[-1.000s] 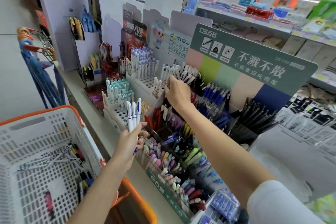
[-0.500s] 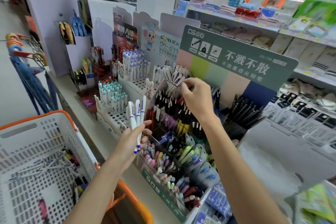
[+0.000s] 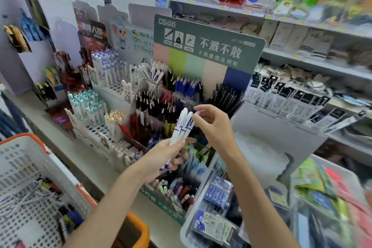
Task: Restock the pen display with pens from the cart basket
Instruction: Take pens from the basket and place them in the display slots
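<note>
Returning from the white row (image 3: 155,74) at the back of the display (image 3: 209,70), where it was half a second ago, the right hand (image 3: 213,127) now meets the pens (image 3: 182,125), which the left hand (image 3: 167,155) grips and has swung across in front of the display. Thumb and forefinger frame the nearest pen's tip, but I cannot tell whether they have closed on it. One pen looks shelved and the next is due; more lie in the basket (image 3: 26,159).
</note>
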The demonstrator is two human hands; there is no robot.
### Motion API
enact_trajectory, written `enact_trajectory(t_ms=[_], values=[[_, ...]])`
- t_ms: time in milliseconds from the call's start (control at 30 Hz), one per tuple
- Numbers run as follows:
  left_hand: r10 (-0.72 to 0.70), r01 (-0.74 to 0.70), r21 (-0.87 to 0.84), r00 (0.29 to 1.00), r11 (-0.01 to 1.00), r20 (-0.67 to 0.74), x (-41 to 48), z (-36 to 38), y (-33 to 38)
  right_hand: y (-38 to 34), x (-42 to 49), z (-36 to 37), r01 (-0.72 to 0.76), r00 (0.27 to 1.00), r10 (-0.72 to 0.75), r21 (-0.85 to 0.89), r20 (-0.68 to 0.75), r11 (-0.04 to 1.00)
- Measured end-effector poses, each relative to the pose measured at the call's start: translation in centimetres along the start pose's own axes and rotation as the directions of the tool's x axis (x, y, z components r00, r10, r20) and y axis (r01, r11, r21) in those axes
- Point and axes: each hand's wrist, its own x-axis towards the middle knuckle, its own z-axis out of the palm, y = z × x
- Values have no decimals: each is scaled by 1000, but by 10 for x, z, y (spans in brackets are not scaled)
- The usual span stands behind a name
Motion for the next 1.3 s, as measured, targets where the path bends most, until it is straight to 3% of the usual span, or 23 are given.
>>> enact_trajectory(t_ms=[100, 167, 300, 600, 767, 933, 1300], values=[[9, -9, -18, 999, 1000, -41, 4, 7, 0, -1, -5, -16, -3, 993, 17, 115, -119, 993], [24, -32, -48, 988, 998, -155, 6, 5, -2, -4, -5, -33, 39, 967, 5, 167, -256, 985], [77, -113, -81, 930, 990, -359, 10, -8, -4, -1, -7, -59, 90, 918, -65, 48, -391, 995], [95, -143, -109, 928, 984, -361, 18, -3, -2, 24, -23, -39, 108, 951, -163, -214, -263, 971], [88, -131, -104, 935, 986, -344, 17, 0, -4, 45, -28, -26, 126, 945, -249, -466, -212, 876], [83, -124, -103, 940, 987, -331, 14, -3, -6, 52, -35, -20, 98, 911, -329, -644, -249, 759], [77, -117, -112, 947, 987, -311, 11, 1, -10, 52, -38, -28, 76, 931, -243, -507, -272, 859]])
